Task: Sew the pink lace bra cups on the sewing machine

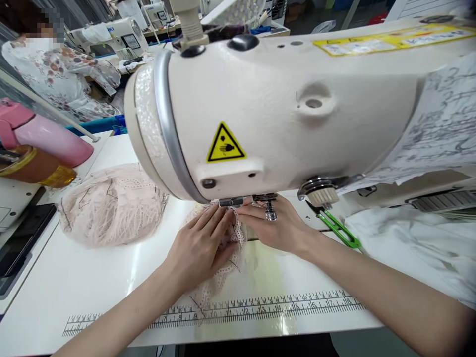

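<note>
Sewing-machine head (278, 114) overhangs both hands. Left hand (196, 248) lies flat, fingers together, on pink lace (222, 275); right hand (280, 228) is at its far end, grip hidden, cannot tell. Lace's long axis runs away from near the surface's (111, 282) front edge, leaning right.

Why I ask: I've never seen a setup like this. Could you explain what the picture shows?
A camera on the person's head took this single picture, looking forward and down. The big pale body is a sewing machine. Below it, the left hand lies spread on pink lace fabric; the right hand is by its far edge, partly hidden, so its grip is unclear. On the white table are a pink lace bundle, green snips, white cloth and, near the front, a ruler scale.
</note>
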A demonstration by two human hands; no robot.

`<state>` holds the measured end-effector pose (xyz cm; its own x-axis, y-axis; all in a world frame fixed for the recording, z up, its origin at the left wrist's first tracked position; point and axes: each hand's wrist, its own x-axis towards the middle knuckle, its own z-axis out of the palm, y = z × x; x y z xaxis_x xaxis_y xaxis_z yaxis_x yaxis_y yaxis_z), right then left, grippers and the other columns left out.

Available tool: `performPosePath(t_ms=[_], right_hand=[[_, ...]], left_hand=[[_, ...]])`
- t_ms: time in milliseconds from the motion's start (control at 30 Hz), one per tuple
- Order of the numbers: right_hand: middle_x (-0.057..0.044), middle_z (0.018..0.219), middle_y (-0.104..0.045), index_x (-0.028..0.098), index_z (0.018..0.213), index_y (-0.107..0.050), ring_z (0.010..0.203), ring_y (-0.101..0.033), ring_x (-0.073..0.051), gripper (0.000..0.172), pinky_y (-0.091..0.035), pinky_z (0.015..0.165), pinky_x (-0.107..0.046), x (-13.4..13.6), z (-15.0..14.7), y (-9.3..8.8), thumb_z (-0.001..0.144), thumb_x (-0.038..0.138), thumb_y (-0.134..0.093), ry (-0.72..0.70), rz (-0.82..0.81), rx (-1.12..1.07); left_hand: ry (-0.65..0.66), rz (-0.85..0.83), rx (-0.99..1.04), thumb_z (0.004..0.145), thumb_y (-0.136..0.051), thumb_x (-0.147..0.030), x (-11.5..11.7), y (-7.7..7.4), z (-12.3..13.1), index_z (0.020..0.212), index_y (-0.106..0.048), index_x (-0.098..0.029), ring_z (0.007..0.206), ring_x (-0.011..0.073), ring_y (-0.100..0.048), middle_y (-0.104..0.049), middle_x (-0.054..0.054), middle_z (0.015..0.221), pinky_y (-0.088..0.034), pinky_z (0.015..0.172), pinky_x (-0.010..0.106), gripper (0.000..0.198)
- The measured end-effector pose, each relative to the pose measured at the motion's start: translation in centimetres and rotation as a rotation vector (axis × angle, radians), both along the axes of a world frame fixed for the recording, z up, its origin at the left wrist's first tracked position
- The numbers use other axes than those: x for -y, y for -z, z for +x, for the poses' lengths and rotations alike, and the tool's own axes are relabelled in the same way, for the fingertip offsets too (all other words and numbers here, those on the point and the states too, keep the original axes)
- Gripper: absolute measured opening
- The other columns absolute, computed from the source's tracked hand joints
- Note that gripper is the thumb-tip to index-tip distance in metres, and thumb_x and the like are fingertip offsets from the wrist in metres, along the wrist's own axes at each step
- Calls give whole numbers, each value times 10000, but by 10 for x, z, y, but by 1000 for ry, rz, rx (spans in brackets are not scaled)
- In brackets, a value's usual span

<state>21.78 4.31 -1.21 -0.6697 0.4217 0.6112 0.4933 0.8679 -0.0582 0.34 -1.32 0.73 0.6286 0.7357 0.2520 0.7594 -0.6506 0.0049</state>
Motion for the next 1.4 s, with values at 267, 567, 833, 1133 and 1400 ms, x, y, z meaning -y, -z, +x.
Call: performPosePath(t_ms=[267, 567, 833, 1133, 1400], right_hand=[[23, 948, -754, 253, 918, -709, 839, -693, -195, 273, -521, 693, -372, 0, -2, 2, 886, 109, -480, 89, -41, 74], [21, 828, -748, 242, 875, -702, 797, -693, -172, 301, -525, 678, -329, 1, -7, -8, 943, 202, -411, 168, -196, -19], [10, 892, -755, 205, 896, -694, 788, -675, -168, 207, -499, 689, -323, -1, -5, 2, 874, 103, -516, 97, 107, -31], [1, 876, -746, 200, 866, -690, 817, -654, -166, 222, -466, 767, -323, -1, -5, 0, 832, 65, -517, 87, 95, -17], [3, 908, -751, 187, 896, -706, 790, -649, -163, 224, -455, 849, -338, -2, -6, 3, 842, 75, -520, 109, 177, -6]], left_hand=[[13, -79, -41, 958, -418, -516, -18, -2, -10, 1404, -443, -119, 1179, 285, -587, -575, 137, 1347, -523, 932, 438, 598], [3, -106, -10, 954, -437, -484, -23, 3, -11, 1420, -426, -153, 1045, 275, -636, -607, 124, 1301, -517, 836, 416, 572], [-3, -86, -46, 956, -419, -515, -22, 3, -9, 1408, -433, -114, 1121, 291, -604, -569, 146, 1348, -507, 885, 437, 604], [-1, -46, -36, 958, -418, -506, -22, 2, -7, 1373, -476, -114, 1136, 298, -598, -612, 154, 1285, -513, 887, 445, 573], [13, 5, -34, 961, -438, -469, -21, 3, -4, 1374, -469, -98, 1194, 296, -563, -589, 155, 1318, -500, 947, 453, 556]])
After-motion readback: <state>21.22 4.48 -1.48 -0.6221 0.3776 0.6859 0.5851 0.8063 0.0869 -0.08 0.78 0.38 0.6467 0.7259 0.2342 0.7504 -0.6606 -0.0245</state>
